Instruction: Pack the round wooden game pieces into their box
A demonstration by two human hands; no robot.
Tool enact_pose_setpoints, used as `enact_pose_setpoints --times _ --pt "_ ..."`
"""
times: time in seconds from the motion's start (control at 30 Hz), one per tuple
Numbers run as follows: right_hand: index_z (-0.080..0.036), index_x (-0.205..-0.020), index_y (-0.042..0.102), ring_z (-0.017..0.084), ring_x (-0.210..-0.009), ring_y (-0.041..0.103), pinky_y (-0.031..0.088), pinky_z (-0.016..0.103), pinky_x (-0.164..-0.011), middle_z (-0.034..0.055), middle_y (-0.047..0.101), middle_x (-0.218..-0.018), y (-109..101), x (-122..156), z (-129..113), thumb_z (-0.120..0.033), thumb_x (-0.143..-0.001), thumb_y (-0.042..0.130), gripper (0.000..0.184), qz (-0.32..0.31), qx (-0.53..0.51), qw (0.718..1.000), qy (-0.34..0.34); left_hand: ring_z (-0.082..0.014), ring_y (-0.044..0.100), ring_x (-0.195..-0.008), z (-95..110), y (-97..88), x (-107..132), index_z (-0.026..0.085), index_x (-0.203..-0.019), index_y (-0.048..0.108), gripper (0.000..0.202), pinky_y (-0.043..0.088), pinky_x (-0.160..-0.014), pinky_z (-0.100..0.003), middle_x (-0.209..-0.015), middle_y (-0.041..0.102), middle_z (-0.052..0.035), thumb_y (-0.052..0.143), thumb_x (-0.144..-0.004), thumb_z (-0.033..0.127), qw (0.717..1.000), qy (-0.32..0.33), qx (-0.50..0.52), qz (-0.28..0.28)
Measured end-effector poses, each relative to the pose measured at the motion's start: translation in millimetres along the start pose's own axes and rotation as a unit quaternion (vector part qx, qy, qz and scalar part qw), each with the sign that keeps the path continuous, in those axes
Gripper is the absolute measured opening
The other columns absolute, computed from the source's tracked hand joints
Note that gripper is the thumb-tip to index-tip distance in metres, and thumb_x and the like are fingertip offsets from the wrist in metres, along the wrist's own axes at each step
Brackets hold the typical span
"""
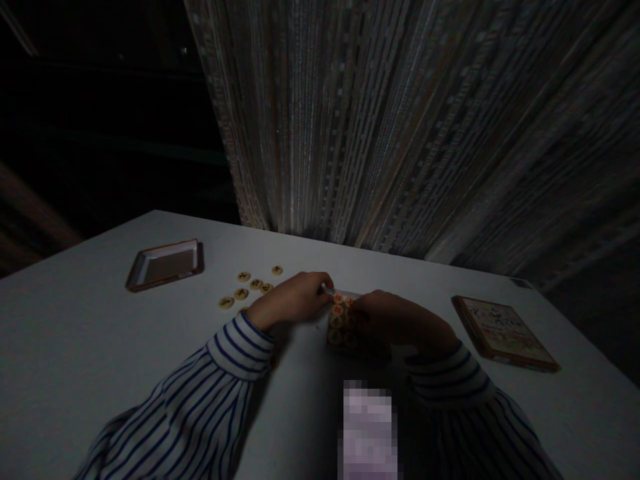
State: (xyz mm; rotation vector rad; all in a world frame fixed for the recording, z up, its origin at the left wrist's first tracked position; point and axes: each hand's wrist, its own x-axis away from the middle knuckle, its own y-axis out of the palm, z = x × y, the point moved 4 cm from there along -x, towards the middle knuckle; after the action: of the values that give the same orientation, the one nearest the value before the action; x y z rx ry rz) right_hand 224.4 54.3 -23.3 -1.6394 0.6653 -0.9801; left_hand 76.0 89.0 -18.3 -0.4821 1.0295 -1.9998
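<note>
Round Chinese chess pieces (337, 321), some with red and some with dark characters, sit in rows in a small open box (345, 291) in front of me. My left hand (299, 297) is at the box's far left corner, thumb and finger pinched on its pale rim. Over the box's right part, my right hand (393, 319) has its fingers curled down against the pieces; whatever they hold is hidden. More loose Chinese chess pieces (241, 293) lie face up on the table, left of my left hand, some partly covered by it.
An empty shallow lid or tray (167, 264) lies at the far left of the white table (165, 373). To the right is a flat box or lid with a printed top (507, 331). A string curtain (340, 120) hangs behind the table's far edge. The light is dim.
</note>
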Motion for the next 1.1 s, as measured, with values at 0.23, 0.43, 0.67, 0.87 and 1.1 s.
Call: enact_pose_setpoints --times 0.23,0.43,0.67,0.87,1.1 --pt "-0.016 -0.082 0.065 0.012 -0.060 0.057 0.033 0.019 -0.049 0.0049 0.068 -0.074 1.8 -0.5 1.5 -0.014 -0.076 0.048 0.018 0.019 -0.037 0.999 -0.023 -0.0204 0.064 -0.076 3.1 -1.0 1.0 0.014 -0.103 0.062 0.030 0.043 -0.069 -0.028 -0.089 0.071 -0.0103 0.049 -0.081 0.030 1.000 -0.010 -0.002 -0.013" --pt "-0.015 -0.082 0.066 0.010 -0.057 0.057 0.034 0.018 -0.048 0.0053 0.068 -0.073 -0.8 0.6 -2.2 -0.015 -0.079 0.046 0.020 -0.008 -0.041 0.999 0.000 -0.0192 0.064 -0.078 1.7 0.4 1.0 0.015 -0.104 0.061 0.031 0.043 -0.068 -0.026 -0.091 0.070 -0.0101 0.047 -0.082 0.031 0.999 -0.010 -0.027 -0.022" --pt "-0.014 -0.083 0.067 0.012 -0.060 0.059 0.035 0.019 -0.048 0.0067 0.069 -0.075 -0.2 -0.5 -2.1 -0.016 -0.078 0.046 0.021 -0.014 -0.046 0.999 -0.001 -0.0187 0.064 -0.081 2.7 0.6 -0.2 0.015 -0.105 0.060 0.030 0.044 -0.070 -0.025 -0.094 0.070 -0.0092 0.047 -0.083 0.030 0.999 -0.016 -0.042 -0.032" --pt "-0.014 -0.084 0.067 0.013 -0.061 0.060 0.035 0.019 -0.048 0.0074 0.069 -0.075 0.8 -1.4 -0.9 -0.014 -0.077 0.047 0.022 -0.009 -0.045 0.999 -0.005 -0.0192 0.064 -0.083 5.6 -1.1 0.9 0.014 -0.107 0.060 0.030 0.045 -0.073 -0.027 -0.096 0.070 -0.0100 0.047 -0.083 0.027 0.998 -0.023 -0.052 -0.034" --pt "-0.016 -0.089 0.066 0.013 -0.063 0.060 0.036 0.020 -0.050 0.0066 0.069 -0.079 3.3 -2.0 1.0 -0.017 -0.079 0.047 0.021 -0.012 -0.035 0.999 0.004 -0.0194 0.064 -0.083 4.3 -0.2 0.4 0.014 -0.107 0.060 0.030 0.045 -0.072 -0.027 -0.096 0.070 -0.0100 0.047 -0.083 0.029 0.998 -0.019 -0.046 -0.032"
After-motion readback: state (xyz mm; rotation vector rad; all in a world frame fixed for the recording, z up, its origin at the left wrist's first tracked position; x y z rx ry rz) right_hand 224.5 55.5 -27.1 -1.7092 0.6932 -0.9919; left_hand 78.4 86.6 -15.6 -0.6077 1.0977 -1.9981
